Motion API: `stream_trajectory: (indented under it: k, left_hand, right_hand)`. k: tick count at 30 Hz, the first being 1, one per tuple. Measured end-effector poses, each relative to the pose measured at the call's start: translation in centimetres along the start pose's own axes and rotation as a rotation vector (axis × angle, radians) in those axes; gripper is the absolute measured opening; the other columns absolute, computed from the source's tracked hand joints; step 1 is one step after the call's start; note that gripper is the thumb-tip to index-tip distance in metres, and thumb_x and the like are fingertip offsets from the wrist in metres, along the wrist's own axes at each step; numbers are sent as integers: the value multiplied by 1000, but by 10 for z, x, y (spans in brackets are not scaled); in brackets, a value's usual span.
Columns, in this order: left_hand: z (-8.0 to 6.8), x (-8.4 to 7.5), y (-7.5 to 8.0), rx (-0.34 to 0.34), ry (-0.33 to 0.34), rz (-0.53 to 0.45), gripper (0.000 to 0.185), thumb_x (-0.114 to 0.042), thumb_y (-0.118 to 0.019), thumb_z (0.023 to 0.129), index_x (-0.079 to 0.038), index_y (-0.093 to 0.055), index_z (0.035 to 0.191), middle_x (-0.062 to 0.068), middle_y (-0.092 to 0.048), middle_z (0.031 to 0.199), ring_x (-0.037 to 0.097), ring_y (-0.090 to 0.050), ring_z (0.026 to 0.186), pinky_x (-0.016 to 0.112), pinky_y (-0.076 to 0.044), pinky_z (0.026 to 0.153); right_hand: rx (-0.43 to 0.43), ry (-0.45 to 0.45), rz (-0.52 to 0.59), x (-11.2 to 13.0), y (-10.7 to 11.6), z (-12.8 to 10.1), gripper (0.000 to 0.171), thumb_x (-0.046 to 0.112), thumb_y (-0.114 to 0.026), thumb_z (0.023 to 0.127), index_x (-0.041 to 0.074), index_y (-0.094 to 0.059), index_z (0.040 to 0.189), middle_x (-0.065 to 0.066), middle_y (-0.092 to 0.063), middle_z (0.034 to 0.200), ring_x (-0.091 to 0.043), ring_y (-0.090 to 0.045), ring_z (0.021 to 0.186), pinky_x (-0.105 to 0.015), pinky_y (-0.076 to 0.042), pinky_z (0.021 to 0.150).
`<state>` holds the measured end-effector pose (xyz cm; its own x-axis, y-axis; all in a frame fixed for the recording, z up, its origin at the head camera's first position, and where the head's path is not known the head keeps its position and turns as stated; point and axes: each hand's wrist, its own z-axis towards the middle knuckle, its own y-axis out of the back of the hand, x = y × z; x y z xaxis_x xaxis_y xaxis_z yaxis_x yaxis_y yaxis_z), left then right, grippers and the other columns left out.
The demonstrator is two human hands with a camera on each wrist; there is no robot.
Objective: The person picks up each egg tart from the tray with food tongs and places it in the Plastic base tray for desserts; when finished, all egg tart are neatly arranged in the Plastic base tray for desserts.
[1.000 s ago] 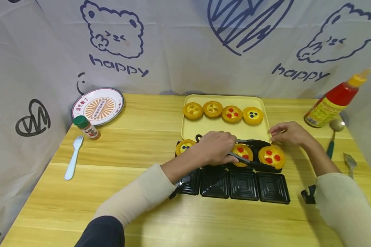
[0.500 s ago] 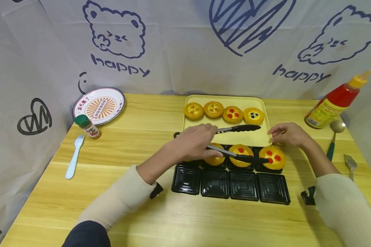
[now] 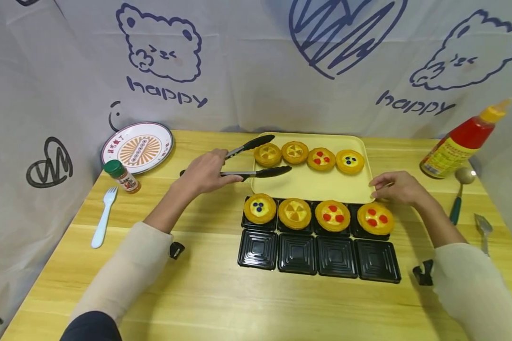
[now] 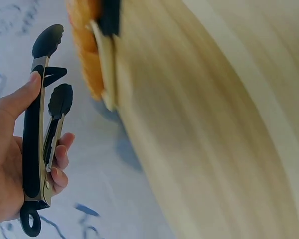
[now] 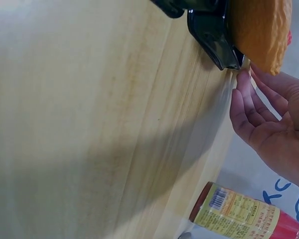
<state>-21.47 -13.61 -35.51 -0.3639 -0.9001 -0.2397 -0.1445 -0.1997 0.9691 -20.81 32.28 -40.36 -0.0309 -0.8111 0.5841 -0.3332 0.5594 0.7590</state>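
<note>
My left hand (image 3: 205, 173) grips a pair of black and silver tongs (image 3: 262, 172), with the tongs' arms spread and nothing between their tips. In the left wrist view the tongs (image 4: 34, 129) lie across the palm, thumb along one arm. They hang by the left side of a pale yellow tray (image 3: 307, 187) with several egg tarts (image 3: 294, 151) along its back. My right hand (image 3: 397, 187) pinches the tray's front right edge. Before the tray, a black plastic box (image 3: 296, 253) holds a row of tarts (image 3: 333, 216) in its back compartments; its front row is bare.
At the left are a patterned plate (image 3: 137, 147), a green-capped spice bottle (image 3: 122, 176) and a light blue fork (image 3: 104, 215). A red sauce bottle (image 3: 461, 142), a green-handled spoon (image 3: 460, 194) and a metal utensil (image 3: 484, 227) lie right. A printed cloth (image 3: 247, 66) hangs behind.
My left hand has drawn the tongs up and left, off the row of tarts over the black box, uncovering the leftmost tart. The tongs have spread. My right hand stays at the tray.
</note>
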Motion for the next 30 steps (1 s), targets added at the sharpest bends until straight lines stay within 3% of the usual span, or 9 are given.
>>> stream_trajectory:
  k: [6, 15, 21, 28, 30]
  left_hand:
    - [6, 18, -6, 9, 66, 3, 78, -54, -65, 83, 7, -47, 129, 24, -59, 119, 36, -61, 100, 46, -51, 85]
    - [8, 21, -6, 15, 63, 37, 67, -51, -62, 87, 4, -52, 123, 18, -65, 104, 31, -63, 89, 43, -52, 77]
    - [-9, 23, 5, -22, 35, 3, 66, -51, -64, 85, 2, -53, 123, 17, -66, 103, 31, -64, 89, 43, -52, 77]
    - [-40, 23, 17, -53, 3, -24, 66, -51, -65, 85, 1, -53, 123, 17, -66, 105, 33, -63, 93, 45, -51, 80]
    - [-50, 24, 20, -55, -16, -30, 64, -50, -66, 84, 1, -54, 121, 15, -66, 102, 30, -63, 88, 43, -51, 77]
  right_hand:
    - [0, 3, -1, -1, -1, 0, 35, 15, -72, 83, -7, -62, 109, -18, -65, 95, -12, -57, 76, -22, -47, 64]
    - [-18, -2, -8, -1, -2, 0, 36, 16, -72, 83, -7, -62, 109, -17, -64, 93, -14, -55, 75, -22, -46, 62]
    - [-10, -13, 6, -1, -2, 1, 36, 16, -72, 84, -7, -62, 110, -16, -63, 94, -13, -55, 74, -22, -46, 62]
    - [-3, -24, 3, 0, -2, 1, 38, 18, -72, 84, -7, -61, 111, -17, -63, 96, -14, -55, 75, -22, -47, 62]
    - [-1, -25, 2, 1, -2, 1, 38, 18, -72, 84, -7, -62, 111, -18, -63, 96, -14, -54, 75, -22, -46, 62]
